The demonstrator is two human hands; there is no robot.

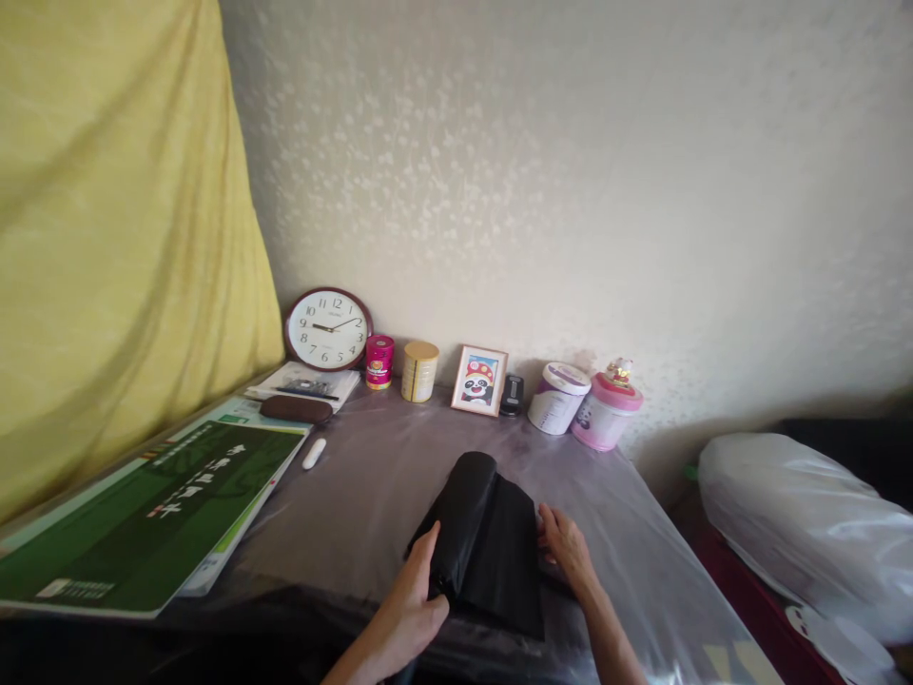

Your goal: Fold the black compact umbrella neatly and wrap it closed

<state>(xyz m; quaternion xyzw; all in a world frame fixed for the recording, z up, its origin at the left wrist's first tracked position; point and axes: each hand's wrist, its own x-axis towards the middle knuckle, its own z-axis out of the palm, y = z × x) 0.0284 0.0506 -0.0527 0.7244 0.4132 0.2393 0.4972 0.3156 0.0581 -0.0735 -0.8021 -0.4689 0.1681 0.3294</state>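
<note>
A roll of thin black sheet material point(463, 514), like a roll of bin bags, lies on the table with a flat flap unrolled to its right. My left hand point(410, 604) grips the near left side of the roll, its thumb at the near end and a finger along the side. At the right edge of the flap, my right hand point(567, 547) has its fingers curled and pinched at the loose edge. Its fingertips are partly hidden.
A clear-covered table point(371, 514) holds a green book point(206, 504), brown case point(296, 409), white stick-like object point(314, 454), clock point(329, 329), pink tin point(379, 363), yellow-lidded can point(420, 373), panda picture point(479, 382) and two tubs point(561, 400). A plastic-wrapped bundle point(799, 514) sits right.
</note>
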